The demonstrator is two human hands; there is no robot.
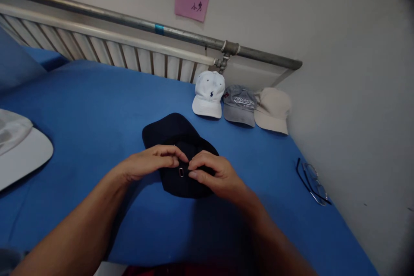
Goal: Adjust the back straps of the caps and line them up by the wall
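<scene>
A dark navy or black baseball cap lies on the blue-covered surface in front of me, its brim pointing away to the upper left. A small metal buckle shows on the cap's back strap, between my hands. My left hand is closed on the cap just left of the buckle, thumb and forefinger bent over the fabric. On the other side, my right hand pinches the strap beside the buckle. The strap's end is mostly hidden by my fingertips.
Along the back stand a white cap, a grey cap and a beige cap. Glasses lie near the right wall. Another white cap is at the left edge. A radiator and metal pipe run behind.
</scene>
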